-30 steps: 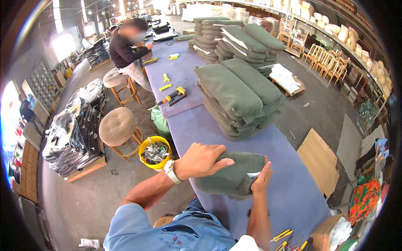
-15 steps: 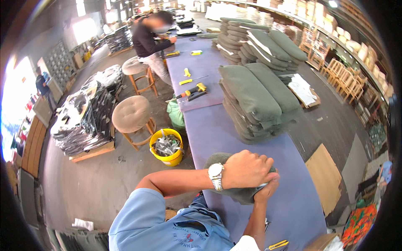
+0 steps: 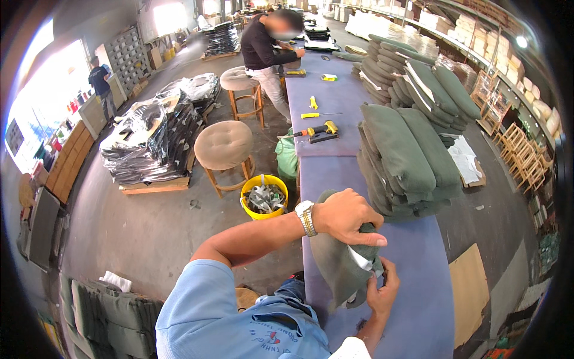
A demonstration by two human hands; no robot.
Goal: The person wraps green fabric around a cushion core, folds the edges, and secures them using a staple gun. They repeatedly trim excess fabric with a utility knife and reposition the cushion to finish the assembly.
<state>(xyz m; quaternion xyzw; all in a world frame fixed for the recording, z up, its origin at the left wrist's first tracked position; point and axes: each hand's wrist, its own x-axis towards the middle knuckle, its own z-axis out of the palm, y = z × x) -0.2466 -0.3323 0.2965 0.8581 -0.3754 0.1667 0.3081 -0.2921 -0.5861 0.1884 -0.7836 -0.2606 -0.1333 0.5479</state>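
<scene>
A dark green fabric cushion (image 3: pixel 336 263) stands tilted on the near part of the blue table (image 3: pixel 412 299), close to my body. White material shows at its open edge. My left hand (image 3: pixel 347 216), with a watch on the wrist, reaches across the top and grips the cushion's upper end, fingers curled over it. Lower down, my right hand (image 3: pixel 382 290) pinches the edge beside the white material. Part of its grip is hidden behind the fabric.
Stacks of green cushions (image 3: pixel 397 155) rise along the table's right side. Farther up lie a yellow-black staple gun (image 3: pixel 323 130) and a yellow screwdriver (image 3: pixel 312 115). On the floor at left stand a yellow bucket (image 3: pixel 244 206) of scraps and a padded stool (image 3: pixel 224 145). A co-worker (image 3: pixel 263 51) stands beyond.
The view has turned, so the scene sits farther right. The cushion now stands more upright with more white edge showing. My right hand has moved down from near my left hand to the lower edge.
</scene>
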